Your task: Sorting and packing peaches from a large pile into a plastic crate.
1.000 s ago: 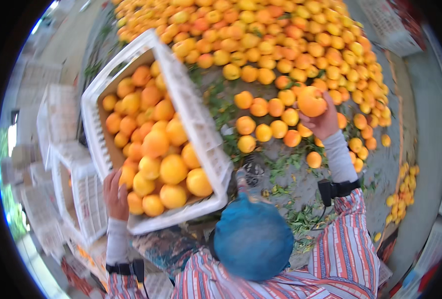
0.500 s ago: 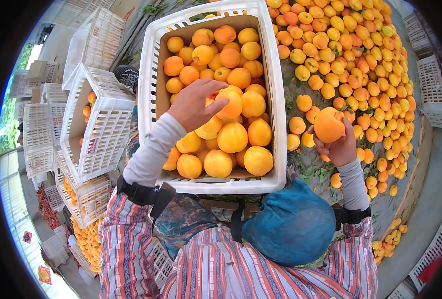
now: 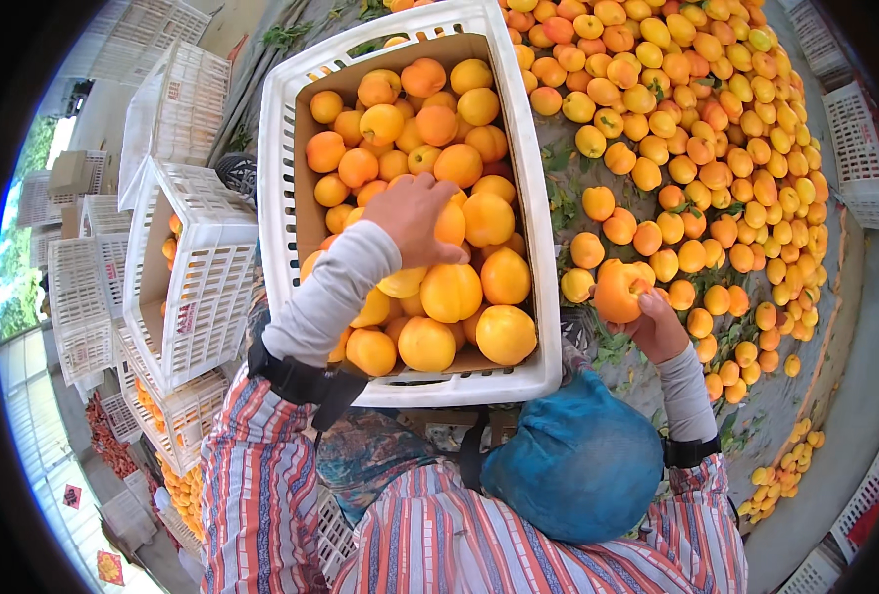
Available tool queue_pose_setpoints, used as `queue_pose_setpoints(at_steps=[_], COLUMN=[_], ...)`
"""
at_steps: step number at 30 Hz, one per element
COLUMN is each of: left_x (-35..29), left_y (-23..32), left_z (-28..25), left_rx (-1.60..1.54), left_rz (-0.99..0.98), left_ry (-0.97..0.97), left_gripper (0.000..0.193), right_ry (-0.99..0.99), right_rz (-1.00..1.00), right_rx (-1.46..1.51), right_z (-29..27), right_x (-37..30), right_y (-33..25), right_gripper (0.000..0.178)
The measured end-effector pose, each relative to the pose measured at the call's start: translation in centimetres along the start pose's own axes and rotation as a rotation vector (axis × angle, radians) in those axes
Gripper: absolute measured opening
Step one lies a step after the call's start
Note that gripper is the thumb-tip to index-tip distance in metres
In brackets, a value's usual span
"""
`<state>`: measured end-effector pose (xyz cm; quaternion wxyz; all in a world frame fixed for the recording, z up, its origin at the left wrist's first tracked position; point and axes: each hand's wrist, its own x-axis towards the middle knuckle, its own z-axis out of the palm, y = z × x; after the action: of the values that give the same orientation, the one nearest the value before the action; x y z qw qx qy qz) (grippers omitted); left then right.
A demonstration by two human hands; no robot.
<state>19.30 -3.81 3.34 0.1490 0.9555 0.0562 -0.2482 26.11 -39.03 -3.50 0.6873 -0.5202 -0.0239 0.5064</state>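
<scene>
Head view: held fruit (image 3: 620,290), orange, right of centre in the frame, just beside the crate (image 3: 541,228) and in front of the loose fruit. Clasped in the right hand (image 3: 659,325), with fingers and thumb curled about its right and lower side. At the middle of the frame, over the crate, left hand (image 3: 412,220), palm down, thumb and fingertips apart around one crate fruit (image 3: 450,225); not possible to tell whether gripped or only touched.

White and slotted crate across the upper centre, lined with brown cardboard (image 3: 400,54) and well filled with orange and yellow fruit. At upper right, wide pile (image 3: 707,148) of similar loose fruit, with green leaves (image 3: 561,203) between pile and crate. Towards lower right, small heap (image 3: 781,480) of fruit.

Along the left side, stacked crates (image 3: 211,262), white, some with fruit inside. Near the right edge, more white crates (image 3: 855,148). At lower centre, blue head covering (image 3: 573,455); below and around it, striped shirt (image 3: 439,549). On both forearms, pale undersleeves (image 3: 335,282) and black straps (image 3: 286,376).
</scene>
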Motion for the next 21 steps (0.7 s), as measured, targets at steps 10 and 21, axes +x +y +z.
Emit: queue_pose_setpoints(at_steps=[10, 21], left_x=[0.8, 9.5], left_y=[-2.7, -1.7], left_z=[2.7, 3.1], left_rx=[-0.447, -0.59], left_rz=[0.016, 0.052], left_ry=[0.335, 0.425], left_gripper=[0.076, 0.084], right_ry=[0.045, 0.099], right_rz=[0.015, 0.013], right_rx=[0.07, 0.159], right_z=[-0.4, -2.0], right_x=[0.0, -0.9], right_y=[0.6, 2.8], right_gripper=[0.064, 0.061])
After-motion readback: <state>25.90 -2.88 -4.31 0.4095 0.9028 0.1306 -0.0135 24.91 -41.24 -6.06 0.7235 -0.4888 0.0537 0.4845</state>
